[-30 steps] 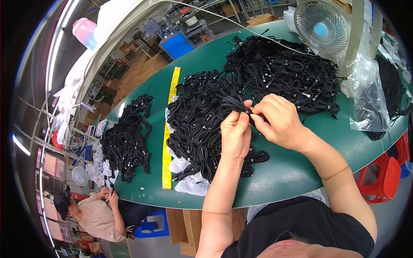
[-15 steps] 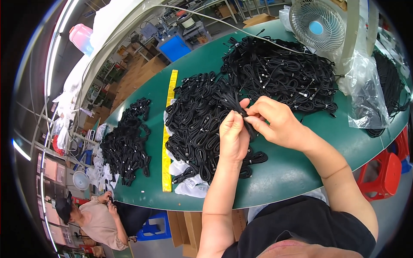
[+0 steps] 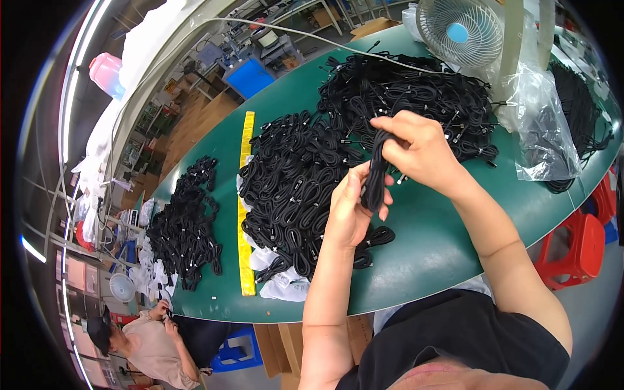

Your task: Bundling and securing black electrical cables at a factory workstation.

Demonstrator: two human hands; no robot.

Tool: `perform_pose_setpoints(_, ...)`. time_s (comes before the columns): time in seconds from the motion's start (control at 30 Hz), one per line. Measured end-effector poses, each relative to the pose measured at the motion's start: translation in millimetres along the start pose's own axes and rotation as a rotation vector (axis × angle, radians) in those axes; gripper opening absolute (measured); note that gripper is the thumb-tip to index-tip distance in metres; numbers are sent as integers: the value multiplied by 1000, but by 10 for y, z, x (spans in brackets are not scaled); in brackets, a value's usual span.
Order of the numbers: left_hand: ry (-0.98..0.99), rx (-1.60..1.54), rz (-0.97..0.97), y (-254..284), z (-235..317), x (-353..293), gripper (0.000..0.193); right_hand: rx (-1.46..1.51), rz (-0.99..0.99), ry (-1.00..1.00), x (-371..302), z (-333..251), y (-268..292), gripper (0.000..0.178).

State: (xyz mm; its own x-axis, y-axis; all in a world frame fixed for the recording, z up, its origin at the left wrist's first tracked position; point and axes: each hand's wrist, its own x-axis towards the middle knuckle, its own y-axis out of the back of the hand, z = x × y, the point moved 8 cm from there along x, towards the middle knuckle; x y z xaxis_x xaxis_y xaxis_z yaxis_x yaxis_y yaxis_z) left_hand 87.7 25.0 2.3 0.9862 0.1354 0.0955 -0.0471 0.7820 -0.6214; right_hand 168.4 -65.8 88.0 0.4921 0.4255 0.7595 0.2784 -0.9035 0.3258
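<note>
- While the green table [image 3: 455, 221] is stretching across my view, I'm seeing it carrying a big heap of black cables [image 3: 296, 188] at its middle and a looser tangled pile [image 3: 416, 91] farther back.
- I'm noting a yellow ruler [image 3: 245, 214] lying just left of the heap, with a smaller cable pile [image 3: 185, 224] beyond it.
- I'm watching my right hand [image 3: 419, 149] pinching the top of a folded cable bundle [image 3: 375, 172] above the table.
- I'm watching my left hand [image 3: 351, 211] curling half-closed around the bundle's lower end.
</note>
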Motion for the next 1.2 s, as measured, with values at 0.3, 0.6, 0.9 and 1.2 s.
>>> perform_pose_setpoints(0.3,-246,335,81,76,184,-2,43,619,-361,-380,-10,256,-147,34)
perform_pose_setpoints(0.6,-387,373,218,196,379,-68,41,102,-107,-137,27,63,12,27)
perform_pose_setpoints(0.9,-711,358,303,171,627,-189,47,708,-322,-554,-94,307,-323,25)
perform_pose_setpoints(1.2,-787,653,288,108,708,-318,15,1071,-352,-679,-148,282,-442,29)
